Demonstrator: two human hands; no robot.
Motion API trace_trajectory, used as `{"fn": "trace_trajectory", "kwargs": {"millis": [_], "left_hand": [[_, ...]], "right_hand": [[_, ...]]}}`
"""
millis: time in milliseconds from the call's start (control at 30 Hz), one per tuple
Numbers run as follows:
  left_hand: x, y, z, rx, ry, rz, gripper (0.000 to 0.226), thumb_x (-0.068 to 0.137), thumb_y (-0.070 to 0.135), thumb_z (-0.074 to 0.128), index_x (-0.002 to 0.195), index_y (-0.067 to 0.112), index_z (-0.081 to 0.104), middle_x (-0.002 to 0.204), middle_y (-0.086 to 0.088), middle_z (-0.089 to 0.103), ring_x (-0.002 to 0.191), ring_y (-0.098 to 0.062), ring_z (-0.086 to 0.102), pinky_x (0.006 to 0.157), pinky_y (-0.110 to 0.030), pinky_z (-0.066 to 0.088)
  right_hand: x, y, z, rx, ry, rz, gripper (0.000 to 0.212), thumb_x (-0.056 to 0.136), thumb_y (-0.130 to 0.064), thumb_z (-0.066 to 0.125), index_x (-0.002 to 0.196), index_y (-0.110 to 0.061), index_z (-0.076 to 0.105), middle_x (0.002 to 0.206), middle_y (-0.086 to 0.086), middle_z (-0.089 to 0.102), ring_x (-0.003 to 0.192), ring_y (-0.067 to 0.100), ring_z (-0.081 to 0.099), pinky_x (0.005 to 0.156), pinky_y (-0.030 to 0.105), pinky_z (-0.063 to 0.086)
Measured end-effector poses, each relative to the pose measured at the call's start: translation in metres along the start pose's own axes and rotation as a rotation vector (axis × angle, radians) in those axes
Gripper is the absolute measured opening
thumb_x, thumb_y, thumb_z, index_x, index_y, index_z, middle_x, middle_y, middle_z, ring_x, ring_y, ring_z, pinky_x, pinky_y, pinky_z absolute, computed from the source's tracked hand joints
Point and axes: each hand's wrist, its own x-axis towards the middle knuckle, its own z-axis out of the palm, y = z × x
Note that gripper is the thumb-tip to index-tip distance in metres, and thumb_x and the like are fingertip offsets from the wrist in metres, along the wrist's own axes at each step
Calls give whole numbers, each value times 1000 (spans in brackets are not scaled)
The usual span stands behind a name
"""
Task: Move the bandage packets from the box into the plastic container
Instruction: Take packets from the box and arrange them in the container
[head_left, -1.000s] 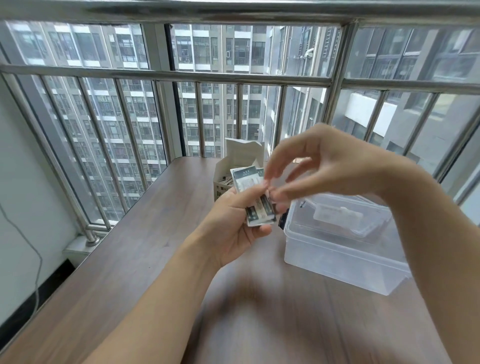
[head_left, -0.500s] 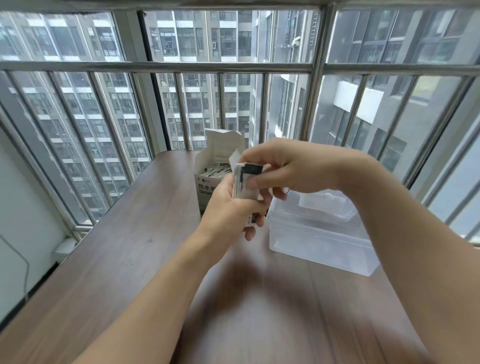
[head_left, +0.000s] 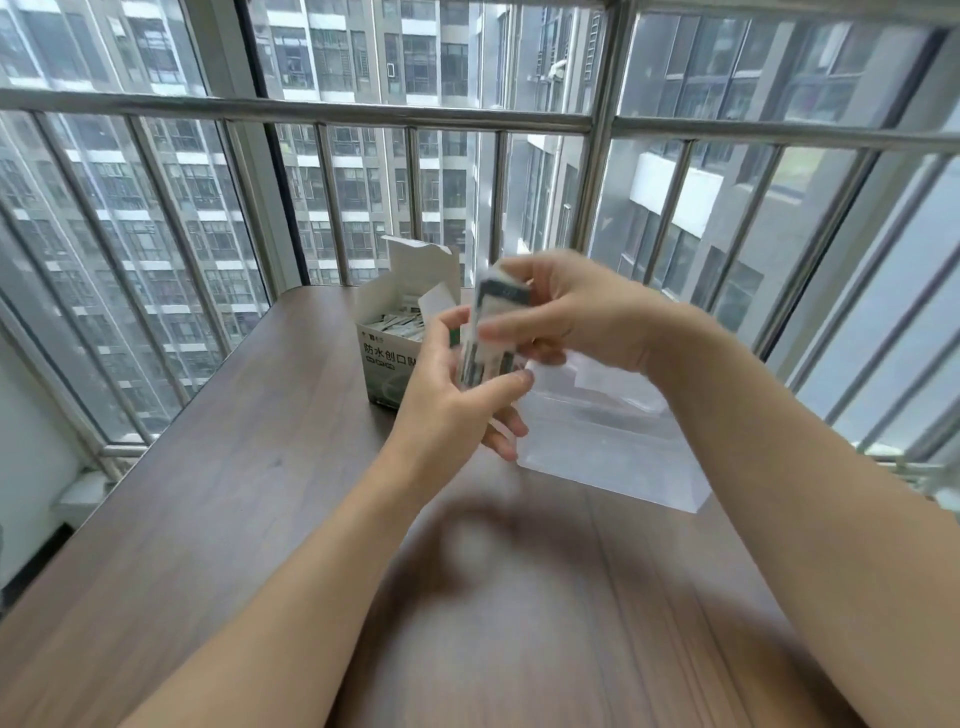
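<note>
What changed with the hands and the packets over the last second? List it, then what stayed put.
The right hand, which was only fingering the bandage packets a second ago, now grips their top end, and the stack has turned from flat-facing to nearly upright. The left hand keeps holding the stack from below. Nothing was let go. The box, open with packets inside, and the plastic container stayed on the table.
</note>
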Motion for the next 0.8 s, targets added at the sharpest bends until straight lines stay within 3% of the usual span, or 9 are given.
{"fn": "trace_trajectory", "kwargs": {"millis": [133, 267, 367, 467, 600, 733, 800], "left_hand": [[-2, -15, -9, 402, 9, 242, 73, 69, 41, 85, 130, 32, 46, 103, 3, 60, 54, -21, 60, 51, -28, 50], [-3, -20, -7, 746, -116, 316, 55, 69, 57, 82, 114, 33, 63, 91, 8, 55, 61, -15, 58, 68, -26, 54], [-4, -21, -5, 757, -148, 350, 38, 72, 49, 85, 96, 26, 67, 71, 6, 60, 60, -13, 60, 63, -25, 53], [-5, -20, 0, 719, -131, 429, 31, 72, 43, 87, 81, 21, 68, 58, 6, 58, 52, -14, 58, 55, -19, 46], [-8, -23, 2, 663, -139, 449, 30, 68, 36, 91, 77, 20, 68, 54, 5, 58, 47, -13, 54, 51, -19, 45], [-8, -24, 0, 639, -129, 456, 29, 67, 34, 92, 78, 21, 69, 54, 2, 58, 47, -16, 56, 50, -18, 43], [-7, -25, 0, 641, -125, 453, 29, 68, 33, 92, 79, 20, 68, 54, 1, 58, 47, -17, 56, 50, -18, 42]], "right_hand": [[-31, -10, -44, 128, 400, 130, 15, 87, -6, 73, 99, -2, 65, 77, 5, 71, 56, 8, 58, 49, 16, 47], [-51, 18, -46, -76, 269, 472, 16, 85, -11, 78, 97, -5, 69, 77, 7, 66, 58, 9, 51, 48, 17, 41], [-45, 36, -29, -202, 216, 605, 12, 87, -13, 79, 93, -8, 69, 74, 4, 64, 58, 10, 55, 51, 19, 44], [-29, 44, -16, -164, 146, 683, 15, 87, -11, 78, 94, -9, 66, 72, 4, 59, 56, 11, 53, 49, 19, 47], [-11, 50, 2, -314, 55, 753, 31, 90, -20, 75, 114, -4, 66, 87, 6, 61, 76, 19, 58, 70, 28, 48], [-8, 51, 8, -523, 63, 737, 33, 86, -34, 73, 109, -12, 67, 99, 6, 71, 95, 25, 71, 87, 38, 57], [-11, 47, 9, -578, 65, 725, 34, 84, -38, 74, 105, -12, 68, 102, 8, 73, 96, 25, 71, 87, 40, 57]]}}
